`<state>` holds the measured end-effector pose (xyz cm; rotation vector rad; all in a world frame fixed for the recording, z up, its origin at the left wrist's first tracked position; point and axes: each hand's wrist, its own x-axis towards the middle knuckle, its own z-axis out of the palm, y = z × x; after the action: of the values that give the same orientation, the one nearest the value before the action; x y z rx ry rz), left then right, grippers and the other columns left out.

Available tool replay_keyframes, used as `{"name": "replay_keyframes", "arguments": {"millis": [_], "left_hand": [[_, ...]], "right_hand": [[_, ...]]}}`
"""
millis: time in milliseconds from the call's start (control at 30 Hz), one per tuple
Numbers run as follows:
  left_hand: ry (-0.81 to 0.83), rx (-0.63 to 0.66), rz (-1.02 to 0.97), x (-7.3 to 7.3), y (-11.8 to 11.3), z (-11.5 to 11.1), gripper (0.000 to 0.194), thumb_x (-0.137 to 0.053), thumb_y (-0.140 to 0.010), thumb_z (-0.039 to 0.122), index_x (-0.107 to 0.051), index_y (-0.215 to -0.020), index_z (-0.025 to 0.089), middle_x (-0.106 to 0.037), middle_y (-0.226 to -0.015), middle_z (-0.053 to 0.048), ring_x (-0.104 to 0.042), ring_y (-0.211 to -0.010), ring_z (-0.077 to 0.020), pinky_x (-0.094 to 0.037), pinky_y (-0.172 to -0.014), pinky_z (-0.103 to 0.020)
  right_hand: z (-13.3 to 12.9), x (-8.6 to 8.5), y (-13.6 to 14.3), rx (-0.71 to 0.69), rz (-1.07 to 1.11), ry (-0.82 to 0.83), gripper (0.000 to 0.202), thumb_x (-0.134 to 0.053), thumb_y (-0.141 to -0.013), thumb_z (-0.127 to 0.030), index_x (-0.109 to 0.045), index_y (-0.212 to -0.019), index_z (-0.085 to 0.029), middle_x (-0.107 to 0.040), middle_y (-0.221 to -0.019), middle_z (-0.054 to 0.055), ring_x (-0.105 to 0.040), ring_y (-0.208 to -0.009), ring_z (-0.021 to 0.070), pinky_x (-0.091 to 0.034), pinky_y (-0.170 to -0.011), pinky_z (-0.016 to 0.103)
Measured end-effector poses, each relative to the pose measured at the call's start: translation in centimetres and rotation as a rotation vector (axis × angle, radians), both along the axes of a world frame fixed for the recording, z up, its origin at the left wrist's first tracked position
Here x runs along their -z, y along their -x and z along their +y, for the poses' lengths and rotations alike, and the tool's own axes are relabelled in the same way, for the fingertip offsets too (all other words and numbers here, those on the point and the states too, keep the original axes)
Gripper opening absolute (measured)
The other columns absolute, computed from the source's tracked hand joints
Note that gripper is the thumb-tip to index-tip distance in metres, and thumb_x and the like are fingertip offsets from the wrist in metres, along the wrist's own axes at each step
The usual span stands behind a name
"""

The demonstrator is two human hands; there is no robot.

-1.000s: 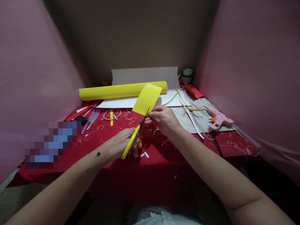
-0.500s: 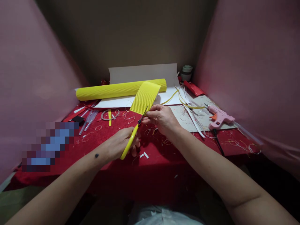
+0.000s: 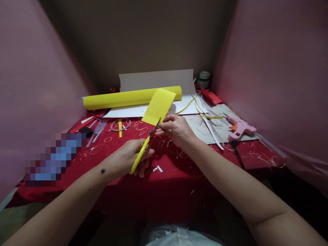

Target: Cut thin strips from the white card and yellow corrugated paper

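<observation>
My left hand [image 3: 132, 156] is closed around the yellow handles of a pair of scissors [image 3: 140, 153]. Their dark blades point up and right and meet the lower right edge of a yellow corrugated sheet [image 3: 159, 105]. Between thumb and fingers, my right hand [image 3: 176, 129] pinches that sheet at its lower right corner. The piece is ridged, roughly rectangular and held tilted above the table. Behind it lies a long roll of yellow corrugated paper [image 3: 123, 99], partly covered by the sheet.
A pink glue gun [image 3: 241, 128] rests on a grey board [image 3: 197, 131] at right, its black cord hanging forward. White card [image 3: 156, 78] stands behind the roll. On the red cloth [image 3: 102, 171] are a ring of tape [image 3: 111, 127], clear glue sticks [image 3: 97, 131] and paper scraps. A lidded cup [image 3: 204, 80] stands at the back.
The scissors and my left hand have drawn back slightly down and left. My right hand and the yellow sheet have stayed nearly still.
</observation>
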<state>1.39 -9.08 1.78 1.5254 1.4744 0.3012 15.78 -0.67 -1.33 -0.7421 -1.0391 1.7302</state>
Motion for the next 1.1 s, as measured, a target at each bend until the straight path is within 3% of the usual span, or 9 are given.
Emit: {"name": "replay_keyframes", "arguments": {"millis": [233,567,767,900,1100], "left_hand": [[-0.008,-0.010,-0.089,0.6,0.4,-0.7,0.033,-0.043,-0.081,0.044,-0.044,-0.061,0.017,-0.052,-0.040,0.001,-0.049,-0.034,-0.0103,-0.032,-0.035,-0.021],[0.044,-0.043,-0.102,-0.2,-0.8,-0.4,0.022,-0.044,-0.076,0.037,-0.041,-0.066,0.018,-0.053,-0.045,0.002,-0.051,-0.038,-0.0112,-0.032,-0.036,-0.020],[-0.009,-0.016,-0.016,0.7,-0.3,-0.2,0.029,-0.042,-0.079,0.043,-0.041,-0.065,0.018,-0.055,-0.042,0.000,-0.050,-0.034,-0.0119,-0.034,-0.035,-0.022],[-0.020,0.008,-0.077,1.1,0.0,-0.5,0.032,-0.041,-0.080,0.046,-0.041,-0.062,0.019,-0.052,-0.037,0.001,-0.048,-0.032,-0.0113,-0.031,-0.034,-0.021],[-0.050,0.033,-0.106,0.9,0.1,-1.0,0.035,-0.038,-0.082,0.045,-0.043,-0.061,0.018,-0.051,-0.037,0.000,-0.050,-0.036,-0.0117,-0.034,-0.038,-0.022]], "right_hand": [[0.6,-0.3,-0.6,0.021,-0.111,-0.040,0.004,-0.055,-0.066,-0.015,-0.050,-0.066,-0.014,-0.059,-0.058,0.005,-0.054,-0.046,0.0114,-0.040,-0.039,0.023],[-0.5,-0.6,-0.3,0.002,-0.105,-0.032,0.010,-0.055,-0.067,-0.014,-0.047,-0.063,-0.016,-0.054,-0.048,0.000,-0.054,-0.041,0.0107,-0.046,-0.043,0.023],[-0.4,0.0,-0.3,-0.013,-0.097,-0.066,0.008,-0.057,-0.067,-0.018,-0.049,-0.065,-0.016,-0.057,-0.053,0.002,-0.057,-0.046,0.0121,-0.049,-0.048,0.026],[-0.1,0.1,-0.4,-0.058,-0.091,-0.060,0.005,-0.057,-0.065,-0.017,-0.052,-0.065,-0.015,-0.058,-0.054,0.003,-0.056,-0.047,0.0120,-0.048,-0.046,0.025],[0.2,-0.4,-0.7,0.014,-0.137,-0.051,0.005,-0.051,-0.066,-0.016,-0.052,-0.062,-0.014,-0.060,-0.057,0.005,-0.054,-0.046,0.0099,-0.041,-0.038,0.020]]}}
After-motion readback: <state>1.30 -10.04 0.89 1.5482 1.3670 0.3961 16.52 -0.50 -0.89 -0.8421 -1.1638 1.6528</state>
